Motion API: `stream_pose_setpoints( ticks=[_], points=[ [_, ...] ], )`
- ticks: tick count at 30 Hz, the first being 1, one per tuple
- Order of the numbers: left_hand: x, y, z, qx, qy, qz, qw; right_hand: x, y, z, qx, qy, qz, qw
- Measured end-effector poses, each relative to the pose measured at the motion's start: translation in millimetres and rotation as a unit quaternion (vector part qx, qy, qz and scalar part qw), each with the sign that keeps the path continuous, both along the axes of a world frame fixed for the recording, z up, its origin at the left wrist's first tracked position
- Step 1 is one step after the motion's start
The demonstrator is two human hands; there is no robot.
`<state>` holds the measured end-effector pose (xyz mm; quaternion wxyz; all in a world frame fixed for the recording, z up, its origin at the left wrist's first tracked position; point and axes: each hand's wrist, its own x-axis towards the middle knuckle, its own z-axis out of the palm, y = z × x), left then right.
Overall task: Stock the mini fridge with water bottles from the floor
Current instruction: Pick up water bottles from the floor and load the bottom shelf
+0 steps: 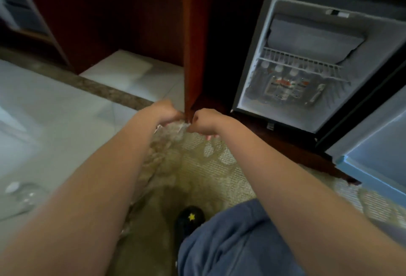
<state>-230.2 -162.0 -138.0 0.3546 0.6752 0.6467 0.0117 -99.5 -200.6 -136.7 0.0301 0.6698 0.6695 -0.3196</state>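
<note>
Pale tiled floor (55, 108) on the left, beige patterned woven rug (197, 166) under me, dark red wooden cabinet panel (193, 45) at top centre. The black mini fridge (252, 45) stands open at upper right, its pale blue door (373, 155) swung to the right edge. A white wire shelf (303, 62) sits inside, with a row of white-capped labelled bottles (283, 87) standing below it.

At mid frame my left hand (164, 111) and right hand (204, 119) are close together. Both sets of fingers are curled and pinching a crinkled clear plastic wrap (175, 127). It's blurred, so I can't tell what is under it.

One clear plastic water bottle with a white cap (24, 196) lies on the tile at lower left, well apart from my hands. It's probably full, so fairly heavy, with thin walls that dent and a smooth, slippery skin. I'd grip it round the middle or the stiffer neck. The wrap looks thin, soft and stretchy.
</note>
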Motion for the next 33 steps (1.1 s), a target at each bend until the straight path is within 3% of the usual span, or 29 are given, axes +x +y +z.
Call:
stream_pose_setpoints(
  ticks=[7, 15, 22, 33],
  points=[
    [-109, -47, -34, -0.005, 0.098, 0.028, 0.995, -100, -27, -27, -0.017, -0.003, 0.072, 0.997],
    [-189, -81, -100, -0.03, 0.106, 0.093, 0.989, -162, -39, -73, -0.008, 0.006, 0.104, 0.994],
    [-191, -81, -145, -0.032, 0.065, 0.16, 0.984, -156, -36, -103, -0.009, 0.035, 0.081, 0.996],
    [-182, -56, -196, -0.005, 0.072, 0.212, 0.975, -136, -34, -146, -0.064, 0.063, 0.035, 0.995]
  ],
)
